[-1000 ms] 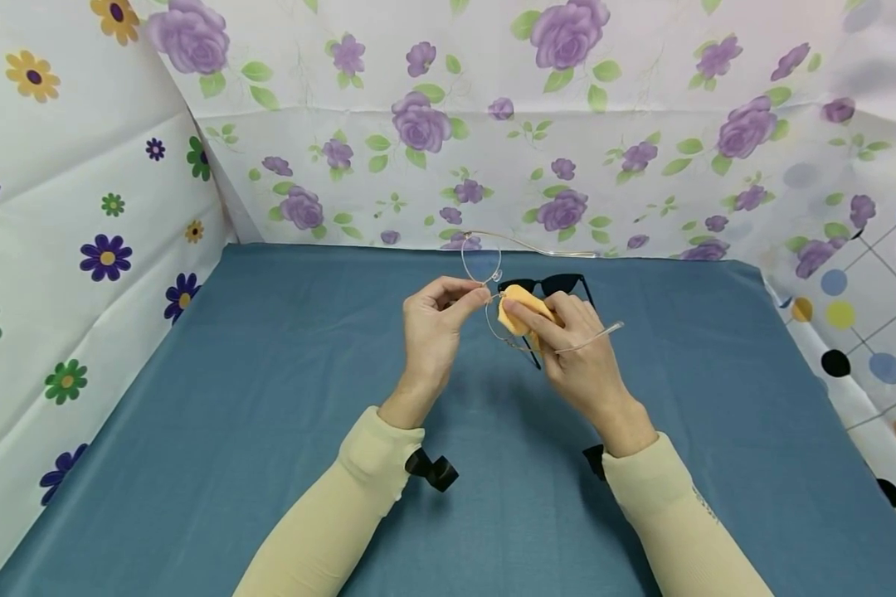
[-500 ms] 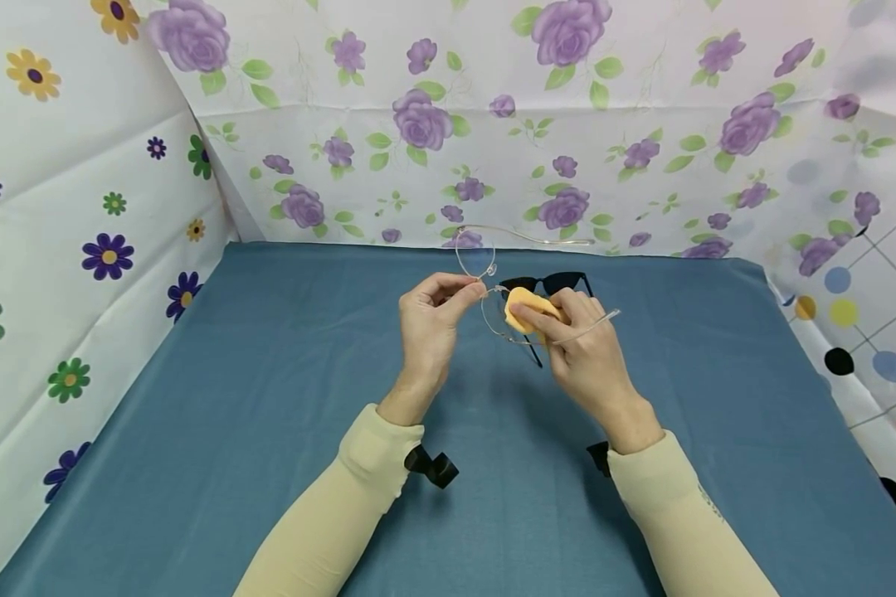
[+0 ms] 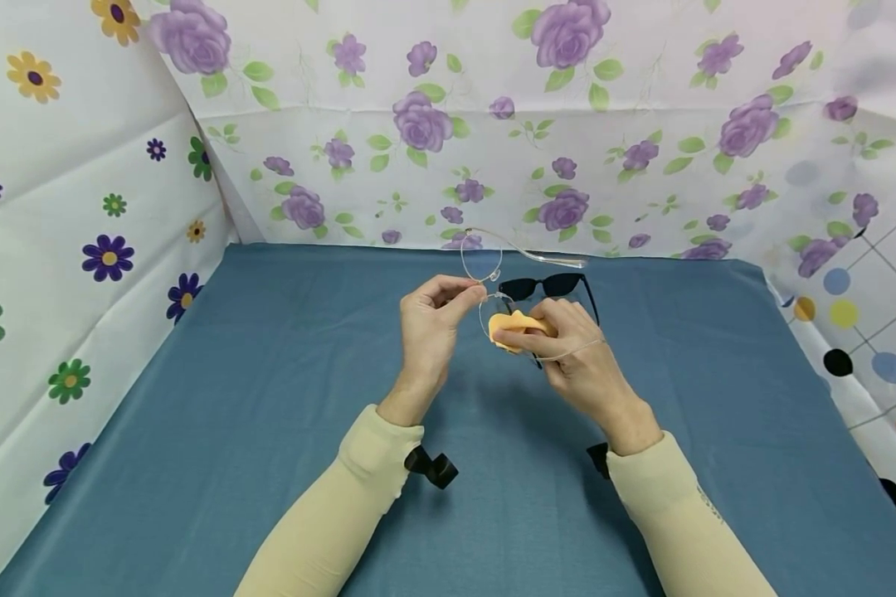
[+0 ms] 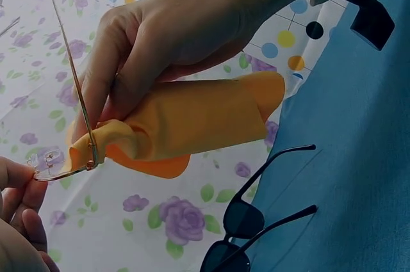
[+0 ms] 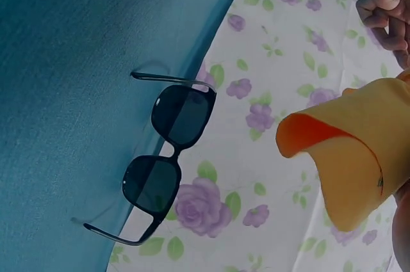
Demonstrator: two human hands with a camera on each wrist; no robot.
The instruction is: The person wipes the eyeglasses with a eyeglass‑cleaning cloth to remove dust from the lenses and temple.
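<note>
My left hand (image 3: 429,332) pinches thin gold-rimmed eyeglasses (image 3: 482,255) near the bridge, held up above the table. One lens stands clear at the top, with its temple stretching right. Around the other lens my right hand (image 3: 586,369) pinches a yellow cleaning cloth (image 3: 511,330), which covers part of that lens. In the left wrist view, the cloth (image 4: 205,118) hangs from the right fingers, and a gold temple (image 4: 73,73) passes in front of them. The right wrist view shows the cloth (image 5: 339,150) curled at its loose end; the eyeglasses are hidden there.
Black sunglasses (image 3: 560,284) with temples unfolded rest at the back of the blue-covered table (image 3: 269,373), just behind the right hand. Flowered sheeting (image 3: 418,182) rises behind the table, and patterned sheets flank both sides.
The right hand and cloth have shifted down and slightly left over the lower lens. The eyeglasses have tilted slightly, dipping the upper temple's end. The left hand has barely moved.
</note>
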